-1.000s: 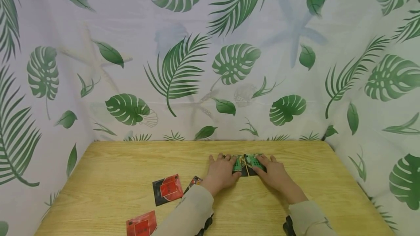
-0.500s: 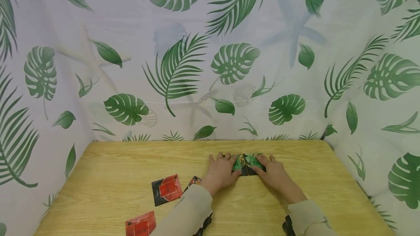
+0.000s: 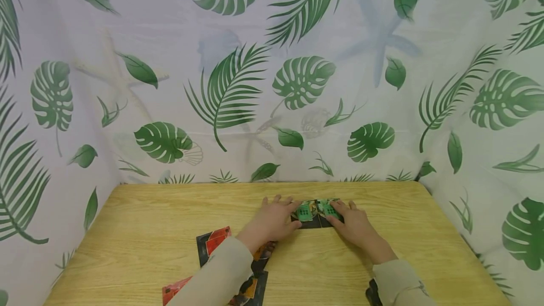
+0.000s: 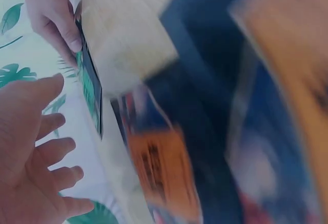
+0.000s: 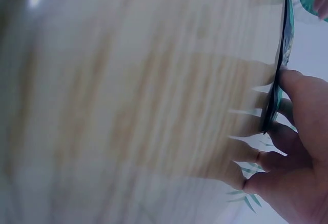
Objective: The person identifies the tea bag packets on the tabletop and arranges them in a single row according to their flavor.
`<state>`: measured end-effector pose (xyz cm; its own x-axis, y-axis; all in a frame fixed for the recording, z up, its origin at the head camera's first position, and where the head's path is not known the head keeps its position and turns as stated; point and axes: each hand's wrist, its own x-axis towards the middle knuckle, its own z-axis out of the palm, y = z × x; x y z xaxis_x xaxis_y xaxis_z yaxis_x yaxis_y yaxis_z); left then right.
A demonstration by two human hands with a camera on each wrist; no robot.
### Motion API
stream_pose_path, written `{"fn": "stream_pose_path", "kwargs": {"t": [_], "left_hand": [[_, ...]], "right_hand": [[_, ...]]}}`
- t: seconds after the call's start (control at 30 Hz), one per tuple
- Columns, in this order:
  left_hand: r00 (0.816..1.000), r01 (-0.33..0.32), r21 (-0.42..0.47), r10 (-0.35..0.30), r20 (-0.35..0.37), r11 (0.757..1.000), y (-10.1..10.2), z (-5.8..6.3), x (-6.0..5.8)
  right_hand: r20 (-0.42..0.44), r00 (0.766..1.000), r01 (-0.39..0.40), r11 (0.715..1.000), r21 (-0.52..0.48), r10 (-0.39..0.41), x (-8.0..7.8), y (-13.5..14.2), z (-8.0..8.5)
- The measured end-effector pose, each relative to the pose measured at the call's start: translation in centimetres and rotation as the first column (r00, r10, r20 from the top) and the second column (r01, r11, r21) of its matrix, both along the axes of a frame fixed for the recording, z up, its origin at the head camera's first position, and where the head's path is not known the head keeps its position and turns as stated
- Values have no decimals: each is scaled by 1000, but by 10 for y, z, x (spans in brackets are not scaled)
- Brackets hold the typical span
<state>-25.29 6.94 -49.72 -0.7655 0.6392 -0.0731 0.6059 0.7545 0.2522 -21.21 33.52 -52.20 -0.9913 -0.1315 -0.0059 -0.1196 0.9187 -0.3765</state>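
Observation:
Two flat square packets in green and black, the left one (image 3: 304, 212) and the right one (image 3: 326, 207), lie side by side toward the table's far edge in the head view. My right hand (image 3: 358, 226) rests on the right packet, thumb and fingertips on its surface. Just left of the pair is my left hand (image 3: 272, 220), its fingers loosely spread and holding nothing in the left wrist view. Under and beside my left forearm lie black-and-orange packets (image 3: 250, 289), partly hidden; one orange label (image 4: 163, 167) shows blurred in the left wrist view.
Left of my left sleeve lie a red-and-black packet (image 3: 206, 245) and a red packet (image 3: 173, 289), both partly covered by the arm. The wooden table (image 3: 140, 230) ends at a leaf-printed cloth (image 3: 238, 164) behind and at both sides.
My left hand has drawn off the left green packet and shifted left, baring more of it. The sleeve now covers more of the red packets, and orange ones show. My right hand stays put.

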Motion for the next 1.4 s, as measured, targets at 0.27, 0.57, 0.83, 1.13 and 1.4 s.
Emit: {"fn": "stream_pose_path", "kwargs": {"t": [0.27, 0.57, 0.83, 1.13, 1.4], "left_hand": [[999, 39, 4, -39, -14, 999, -44, -3, 3], [998, 68, -11, -68, -12, 998, -64, -4, 11], [993, 118, -7, -117, 32, 993, -68, -5, 20], [980, 144, 55, -150, 128, 988, -113, -3, 32], [979, 170, 87, -178, 98, 982, -129, -9, 30]], "right_hand": [[-7, 1000, -11, 1000, -14, 11, 2, -1, 1], [4, 1000, -9, 1000, 1, 9, 4, 3, -1], [9, 1000, -13, 1000, -2, 13, 3, 2, -1], [0, 1000, -16, 1000, -16, 16, 2, 1, 2], [-3, 1000, -15, 1000, -13, 15, 2, 3, -3]]}}
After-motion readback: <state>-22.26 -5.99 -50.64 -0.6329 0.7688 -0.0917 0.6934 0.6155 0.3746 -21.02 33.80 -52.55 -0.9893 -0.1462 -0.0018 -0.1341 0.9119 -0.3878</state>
